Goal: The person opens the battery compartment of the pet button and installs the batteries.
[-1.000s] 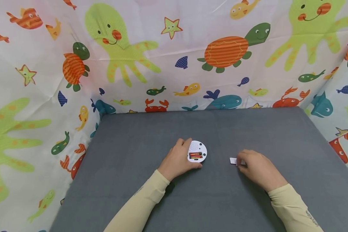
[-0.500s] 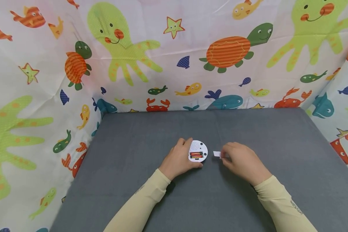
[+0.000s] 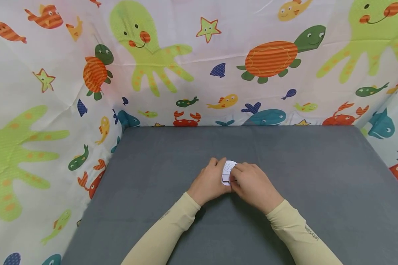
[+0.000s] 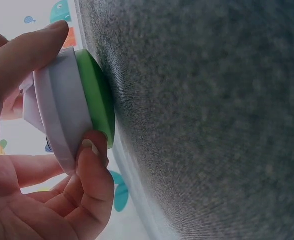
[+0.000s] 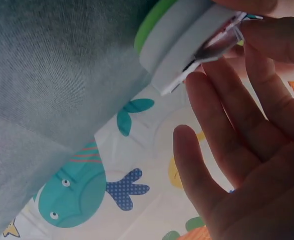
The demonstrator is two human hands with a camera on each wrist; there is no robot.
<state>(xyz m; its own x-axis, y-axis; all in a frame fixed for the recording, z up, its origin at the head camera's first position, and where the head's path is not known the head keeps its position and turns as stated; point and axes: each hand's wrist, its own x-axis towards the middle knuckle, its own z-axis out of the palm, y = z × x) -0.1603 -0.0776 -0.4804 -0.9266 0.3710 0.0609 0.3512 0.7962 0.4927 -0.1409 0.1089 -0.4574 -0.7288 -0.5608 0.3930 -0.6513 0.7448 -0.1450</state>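
Observation:
My left hand grips a round white battery-powered device by its left edge, thumb and fingers on its sides. Speaker holes dot its upper face; a green part faces the table in the left wrist view. My right hand pinches a small white battery cover between thumb and fingertips. The cover lies over the battery compartment, hiding the batteries in the head view. Seen from the right wrist, the cover stands tilted at the white face, with a gap under part of it.
A grey cloth-covered table spreads around both hands. Behind it and along both sides hangs a white curtain printed with sea animals.
My right hand has moved left with the battery cover, from the table's right side onto the device. The batteries, visible before, are now covered. My left hand keeps its grip.

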